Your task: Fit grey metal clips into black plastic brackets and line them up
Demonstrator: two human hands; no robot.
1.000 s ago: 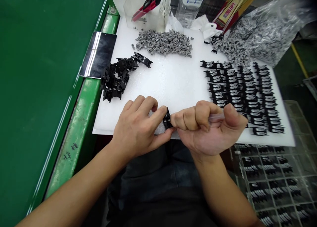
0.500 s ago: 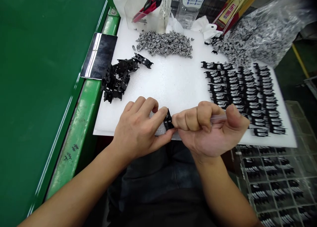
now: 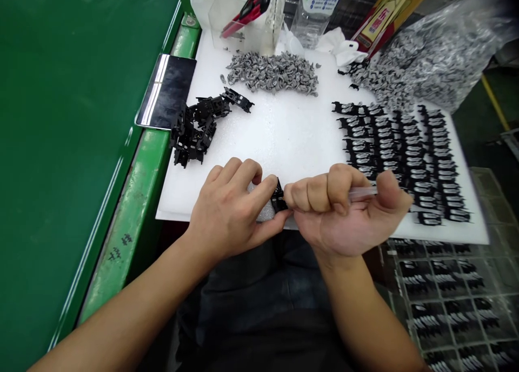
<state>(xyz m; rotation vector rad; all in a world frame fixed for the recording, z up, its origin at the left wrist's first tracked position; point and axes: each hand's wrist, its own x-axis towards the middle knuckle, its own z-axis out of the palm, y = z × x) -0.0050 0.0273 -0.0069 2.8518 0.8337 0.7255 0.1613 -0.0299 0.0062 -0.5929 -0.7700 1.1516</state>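
The left hand (image 3: 229, 210) and the right hand (image 3: 344, 215) are close together, right in front of the person. The left hand pinches a small black part (image 3: 278, 196) between its thumb and fingers, which keeps it from slipping. The right hand is curled shut around a clear stick (image 3: 363, 193), and its fingers sit against the right side of the black part (they hide the stick's tip, so I can't tell what it touches). The hands work over the near edge of a white foam board (image 3: 279, 139). On the board, a heap of black pieces (image 3: 197, 131) lies far left, a heap of gray pieces (image 3: 271, 74) lies far in the middle, and neat rows of black and silver pieces (image 3: 397, 161) lie to the right. The rows look set out with care, one piece by the next. A bag of gray pieces (image 3: 430, 42) sits far right, and a black tablet (image 3: 166, 91) lies left of the board.
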